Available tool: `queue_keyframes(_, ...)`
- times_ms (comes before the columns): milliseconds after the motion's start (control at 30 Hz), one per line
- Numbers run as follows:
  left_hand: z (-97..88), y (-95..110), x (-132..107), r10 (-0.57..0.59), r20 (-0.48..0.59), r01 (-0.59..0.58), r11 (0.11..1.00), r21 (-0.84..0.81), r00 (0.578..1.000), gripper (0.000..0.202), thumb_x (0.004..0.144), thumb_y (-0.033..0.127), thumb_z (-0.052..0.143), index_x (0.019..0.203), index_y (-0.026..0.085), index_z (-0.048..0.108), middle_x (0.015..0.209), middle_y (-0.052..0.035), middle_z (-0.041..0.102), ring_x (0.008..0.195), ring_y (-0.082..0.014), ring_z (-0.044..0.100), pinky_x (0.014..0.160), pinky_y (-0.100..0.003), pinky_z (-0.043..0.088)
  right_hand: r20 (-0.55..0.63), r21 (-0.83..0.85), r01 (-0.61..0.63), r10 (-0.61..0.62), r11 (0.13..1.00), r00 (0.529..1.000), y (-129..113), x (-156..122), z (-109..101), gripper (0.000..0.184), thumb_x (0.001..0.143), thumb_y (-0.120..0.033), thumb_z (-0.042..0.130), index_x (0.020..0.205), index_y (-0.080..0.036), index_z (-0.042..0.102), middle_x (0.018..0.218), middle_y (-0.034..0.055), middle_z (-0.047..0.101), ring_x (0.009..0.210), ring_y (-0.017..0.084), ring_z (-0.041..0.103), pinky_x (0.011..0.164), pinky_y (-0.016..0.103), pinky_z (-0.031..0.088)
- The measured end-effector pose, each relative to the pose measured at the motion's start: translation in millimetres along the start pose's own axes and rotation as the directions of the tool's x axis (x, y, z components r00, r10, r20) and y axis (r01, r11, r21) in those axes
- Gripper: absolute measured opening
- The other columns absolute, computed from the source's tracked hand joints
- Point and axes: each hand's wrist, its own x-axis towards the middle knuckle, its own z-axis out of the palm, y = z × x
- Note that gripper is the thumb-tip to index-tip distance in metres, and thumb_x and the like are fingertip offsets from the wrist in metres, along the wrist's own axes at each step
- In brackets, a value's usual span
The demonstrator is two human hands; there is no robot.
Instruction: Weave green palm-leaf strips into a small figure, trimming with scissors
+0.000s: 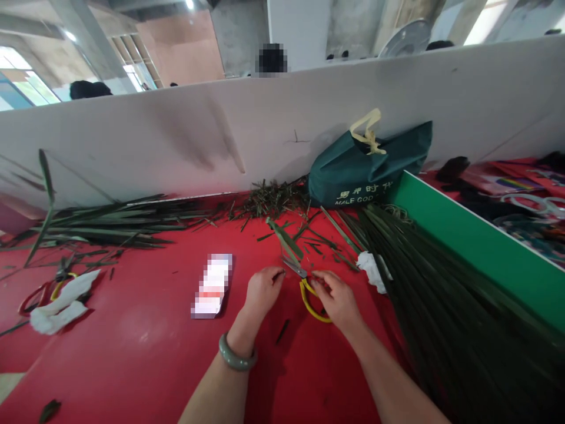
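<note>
My left hand [265, 290] is closed in a pinch just left of the scissors; whatever is between its fingertips is too small to make out. On the other side my right hand [338, 295] has its fingers bent together over the edge of the yellow scissors handles [316, 311]. Whether it touches them I cannot tell, and anything it pinches is hidden. The scissors' metal blades [295, 267] point away to the upper left. Just beyond them lies a folded green leaf piece [286, 240], shaped somewhat like an insect. A dark leaf scrap [282, 331] rests between my forearms.
A phone [212, 287] lies left on the red table [145, 359]. Long leaves [119, 221] and clippings [273, 199] line the white partition [176, 135]. At right are a green bag [353, 165], crumpled tissue [371, 272], leaf strips [441, 294] and a green divider [477, 253]. More scissors [64, 271] lie far left.
</note>
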Motion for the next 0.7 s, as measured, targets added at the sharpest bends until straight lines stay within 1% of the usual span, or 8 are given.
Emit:
queue_keyframes(67,-0.6,2,0,0.012,0.012,-0.012,1.0,0.013,1.0,0.02,0.078,0.023,0.044,0.082,0.021,0.063,0.079,-0.0029,0.065,0.072,-0.0129,0.056,0.063,-0.021,0.039,0.065,0.082,-0.023,0.017,0.996,0.998,-10,4,6,0.028,0.08,-0.032,0.04,0.1,-0.018,0.055,0.094,0.0069,0.062,0.082,0.016,0.058,0.075,0.029,0.045)
queue_keyframes(167,-1.9,3,-1,0.01,0.02,-0.011,1.0,0.024,1.0,0.019,0.078,0.023,0.044,0.081,0.02,0.063,0.076,-0.0031,0.064,0.069,-0.0125,0.056,0.06,-0.021,0.037,0.12,0.124,-0.01,-0.005,0.992,0.993,-25,15,19,0.028,0.08,-0.033,0.042,0.1,-0.019,0.055,0.09,0.0062,0.063,0.077,0.016,0.059,0.071,0.028,0.046)
queue_keyframes(267,-2.3,2,0,0.0,0.014,-0.001,0.999,0.051,1.0,0.018,0.078,0.023,0.044,0.077,0.018,0.062,0.073,-0.0036,0.063,0.067,-0.0126,0.056,0.058,-0.021,0.037,0.08,0.144,0.028,-0.04,0.989,0.996,-32,31,36,0.024,0.077,-0.033,0.047,0.095,-0.02,0.057,0.084,0.0055,0.064,0.075,0.017,0.06,0.069,0.028,0.046)
queue_keyframes(400,-0.4,-2,2,-0.012,0.012,0.011,0.997,0.079,1.0,0.018,0.077,0.02,0.043,0.074,0.018,0.061,0.071,-0.0037,0.063,0.067,-0.0133,0.057,0.059,-0.021,0.037,0.016,0.193,0.087,-0.092,0.977,0.996,-27,45,56,0.019,0.077,-0.03,0.047,0.084,-0.019,0.06,0.081,0.0052,0.064,0.078,0.017,0.059,0.073,0.028,0.045)
queue_keyframes(500,1.8,-4,3,-0.002,0.022,0.001,0.999,0.038,1.0,0.018,0.074,0.015,0.044,0.076,0.019,0.061,0.072,-0.0024,0.063,0.068,-0.0133,0.057,0.06,-0.022,0.038,0.004,0.198,0.113,-0.116,0.974,0.993,-21,46,59,0.02,0.078,-0.031,0.046,0.08,-0.018,0.06,0.079,0.0054,0.062,0.076,0.016,0.058,0.071,0.027,0.045)
queue_keyframes(567,2.3,-4,3,0.009,0.014,-0.009,1.0,-0.023,1.0,0.018,0.073,0.014,0.045,0.079,0.02,0.062,0.073,-0.002,0.063,0.068,-0.0129,0.057,0.061,-0.022,0.039,-0.008,0.196,0.103,-0.103,0.975,0.995,-19,44,57,0.021,0.078,-0.032,0.045,0.079,-0.017,0.06,0.078,0.0054,0.062,0.074,0.016,0.058,0.07,0.028,0.045)
queue_keyframes(633,1.3,-3,2,0.014,-0.035,-0.018,0.995,-0.1,0.999,0.018,0.073,0.015,0.046,0.082,0.019,0.062,0.076,-0.0025,0.063,0.07,-0.0129,0.057,0.064,-0.023,0.04,-0.028,0.201,0.047,-0.043,0.978,0.999,-19,42,54,0.023,0.078,-0.033,0.045,0.081,-0.016,0.06,0.075,0.0052,0.063,0.071,0.016,0.058,0.067,0.028,0.045)
queue_keyframes(700,-0.7,-1,1,0.001,-0.121,-0.024,0.982,-0.188,0.993,0.019,0.074,0.016,0.047,0.086,0.018,0.061,0.08,-0.0035,0.063,0.074,-0.013,0.056,0.068,-0.024,0.042,-0.06,0.243,0.006,0.009,0.97,0.998,-18,40,52,0.024,0.078,-0.033,0.045,0.085,-0.016,0.06,0.074,0.0051,0.063,0.068,0.016,0.058,0.064,0.028,0.046)
